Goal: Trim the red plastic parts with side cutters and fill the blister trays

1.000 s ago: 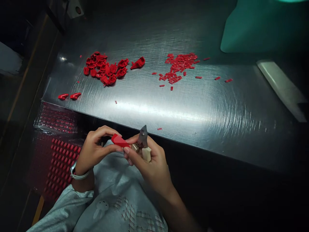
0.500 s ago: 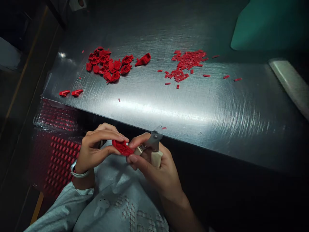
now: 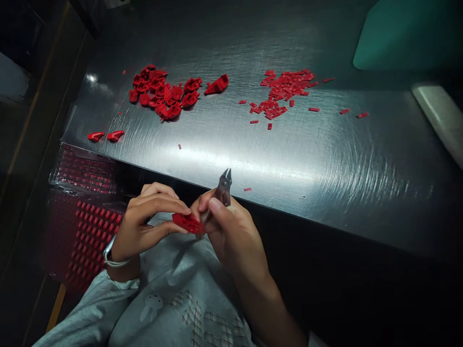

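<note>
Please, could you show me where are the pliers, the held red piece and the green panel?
Pliers (image 3: pixel 224 186): head view, metal part near the pivot.
Held red piece (image 3: pixel 187 222): head view, middle of visible side.
Green panel (image 3: pixel 409 36): head view, its flat surface.

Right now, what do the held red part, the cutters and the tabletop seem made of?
Red part: probably molded plastic, fairly matte, judging by its uniform color and ridged shape. Cutters: likely metal at the tip end, dark with a dull sheen; the rest is mostly hidden. Tabletop: metal, perhaps steel, brushed-looking; fine scratches and streaky glare suggest it.
</note>
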